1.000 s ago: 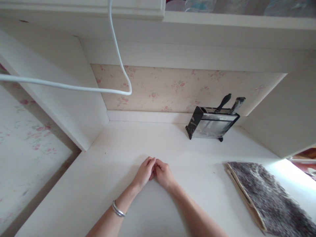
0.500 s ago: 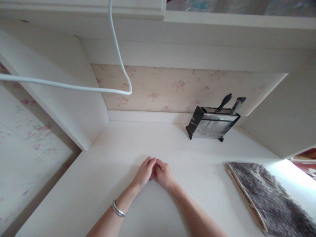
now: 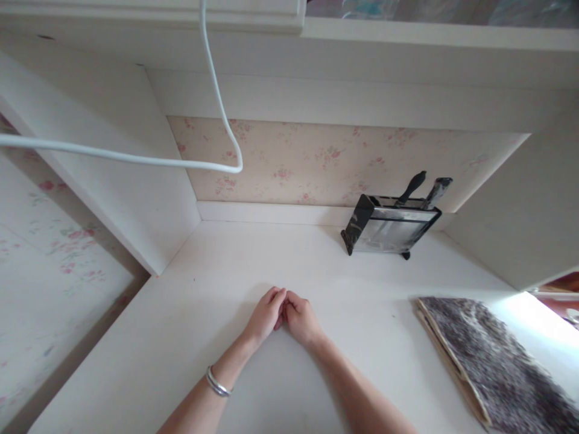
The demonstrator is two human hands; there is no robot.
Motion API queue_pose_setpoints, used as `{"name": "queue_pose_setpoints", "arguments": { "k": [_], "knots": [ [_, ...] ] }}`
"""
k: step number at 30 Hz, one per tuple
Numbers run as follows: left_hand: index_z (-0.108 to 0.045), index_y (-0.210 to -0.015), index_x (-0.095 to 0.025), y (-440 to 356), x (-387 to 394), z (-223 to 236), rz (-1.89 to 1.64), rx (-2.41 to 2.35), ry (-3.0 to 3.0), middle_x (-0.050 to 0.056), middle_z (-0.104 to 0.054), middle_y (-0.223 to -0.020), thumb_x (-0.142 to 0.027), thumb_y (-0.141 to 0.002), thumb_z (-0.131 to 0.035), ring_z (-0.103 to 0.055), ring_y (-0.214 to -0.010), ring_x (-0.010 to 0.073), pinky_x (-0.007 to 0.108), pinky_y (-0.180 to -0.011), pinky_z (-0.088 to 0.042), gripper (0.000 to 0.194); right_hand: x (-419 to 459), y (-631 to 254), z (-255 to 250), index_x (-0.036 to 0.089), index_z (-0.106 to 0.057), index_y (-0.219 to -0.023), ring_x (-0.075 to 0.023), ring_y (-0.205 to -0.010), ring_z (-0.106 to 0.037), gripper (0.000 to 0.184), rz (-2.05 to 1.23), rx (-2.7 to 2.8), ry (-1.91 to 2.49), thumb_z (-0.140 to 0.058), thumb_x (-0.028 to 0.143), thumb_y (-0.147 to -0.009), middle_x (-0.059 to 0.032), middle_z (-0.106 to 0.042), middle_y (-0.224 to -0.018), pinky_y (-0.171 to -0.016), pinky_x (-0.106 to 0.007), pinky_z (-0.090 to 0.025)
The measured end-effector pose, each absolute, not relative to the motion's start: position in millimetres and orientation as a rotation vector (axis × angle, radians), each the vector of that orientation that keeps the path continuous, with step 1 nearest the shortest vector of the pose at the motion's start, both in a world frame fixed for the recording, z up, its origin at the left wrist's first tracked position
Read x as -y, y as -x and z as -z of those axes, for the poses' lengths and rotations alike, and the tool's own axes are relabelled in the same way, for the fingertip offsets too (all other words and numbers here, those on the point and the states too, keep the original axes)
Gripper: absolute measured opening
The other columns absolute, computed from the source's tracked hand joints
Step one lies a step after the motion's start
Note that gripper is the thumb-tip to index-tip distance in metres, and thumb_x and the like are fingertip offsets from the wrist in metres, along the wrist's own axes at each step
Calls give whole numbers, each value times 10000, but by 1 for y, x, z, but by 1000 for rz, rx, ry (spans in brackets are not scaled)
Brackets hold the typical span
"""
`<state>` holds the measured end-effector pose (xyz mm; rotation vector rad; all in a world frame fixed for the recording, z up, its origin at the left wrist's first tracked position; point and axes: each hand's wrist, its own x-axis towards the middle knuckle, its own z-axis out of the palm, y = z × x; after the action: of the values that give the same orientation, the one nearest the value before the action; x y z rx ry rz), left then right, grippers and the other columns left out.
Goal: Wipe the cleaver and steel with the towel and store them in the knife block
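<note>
White tabletop (image 3: 253, 253) spreads below the head camera, and both forearms come in over its near edge and meet at about the middle. The left hand (image 3: 263, 314) and the right hand (image 3: 302, 320) touch one another, knuckles up, fingers curled inward, thumbs close together. Each grip is narrow, the fingers folded against the other hand; whether anything small sits between the palms is hidden from this angle. Around the left wrist is a silver bracelet (image 3: 217, 386).

Nearest the hands, though well apart from them, are two things. A knife holder (image 3: 392, 234), black at its end and feet with a silvery front, stands upright beyond the right hand, close to the back wall (image 3: 280, 160) with its rose-sprigged paper. Two handles rise from its top, a black handle (image 3: 414, 185) and a greyer handle (image 3: 436, 193), both leaning to the right. A folded cloth (image 3: 491, 355), mottled grey-brown and shaggy with a beige edge, lies flat to the right of the right forearm and runs out at the corner of the view.

White panels close off both sides, a cabinet (image 3: 149, 13) overhangs the top, and a pale cord (image 3: 136, 160) crosses the upper left in a sharp bend.
</note>
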<state>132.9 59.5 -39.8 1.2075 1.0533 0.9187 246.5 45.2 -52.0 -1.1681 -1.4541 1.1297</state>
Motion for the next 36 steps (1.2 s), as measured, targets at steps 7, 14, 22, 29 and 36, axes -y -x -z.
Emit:
{"name": "queue_pose_setpoints", "arguments": {
  "k": [7, 14, 22, 29, 36],
  "knots": [
    [-389, -656, -219, -133, -60, 40, -922, -1046, -1212, -86, -320, -509, -558, -853, -479, -342, -375, 79, 215, -353, -234, 402, -45, -246, 52, 205, -548, -729, -114, -500, -606, 243, -1150, 1456, 1161, -338, 96, -784, 51, -605, -505, -543, -210, -440],
    [-407, -670, -217, -133, -62, 43, -912, -1047, -1216, -90, -325, -496, -561, -853, -475, -345, -363, 82, 216, -346, -229, 396, -46, -246, 55, 202, -548, -729, -107, -496, -599, 244, -1135, 1468, 1174, -338, 84, -768, 50, -605, -501, -544, -204, -438],
    [-404, -665, -217, -132, -61, 43, -922, -1054, -1221, -88, -325, -498, -562, -854, -473, -345, -369, 82, 214, -352, -234, 400, -46, -246, 54, 205, -559, -739, -112, -497, -605, 255, -1152, 1460, 1178, -336, 90, -781, 50, -611, -506, -536, -206, -446],
    [-408, -673, -217, -132, -62, 46, -919, -1055, -1223, -89, -320, -493, -575, -848, -471, -340, -364, 84, 216, -351, -227, 404, -46, -246, 52, 207, -560, -741, -111, -502, -608, 262, -1135, 1477, 1178, -334, 79, -777, 55, -613, -509, -546, -207, -447],
    [-395, -662, -220, -132, -61, 42, -917, -1053, -1228, -89, -320, -488, -543, -867, -465, -342, -364, 85, 218, -347, -233, 389, -45, -246, 52, 206, -556, -733, -116, -506, -608, 250, -1131, 1473, 1177, -341, 89, -781, 51, -612, -512, -554, -213, -452]
  ]
}}
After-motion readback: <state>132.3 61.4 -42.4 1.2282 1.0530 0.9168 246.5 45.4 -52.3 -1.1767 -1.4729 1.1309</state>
